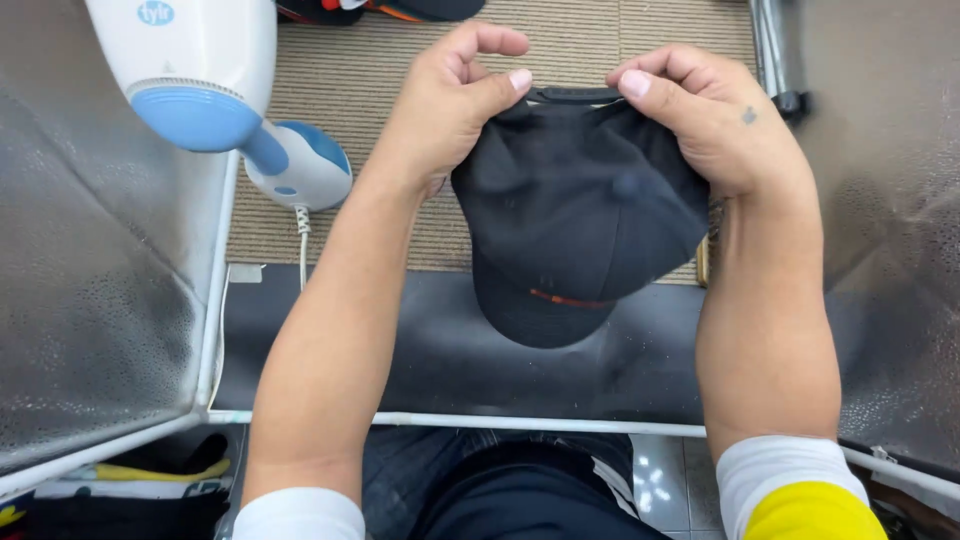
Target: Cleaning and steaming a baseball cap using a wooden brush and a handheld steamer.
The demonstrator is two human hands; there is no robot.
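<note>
Both hands — left hand [440, 110], right hand [710, 115] — pinch soft black cap [575, 215].

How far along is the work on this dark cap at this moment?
Done: nothing visibly finished. The dark cap is off the surface, brim toward the person. In hand: the left hand and right hand both pinch its back edge by the strap, holding it up and spread. Left: the white and blue steamer sits untouched to the left, its cord hanging; no steam shows.

Both hands [450, 110] [705, 115] gripping dark cap [575, 215], steamer [215, 85] beside
</note>
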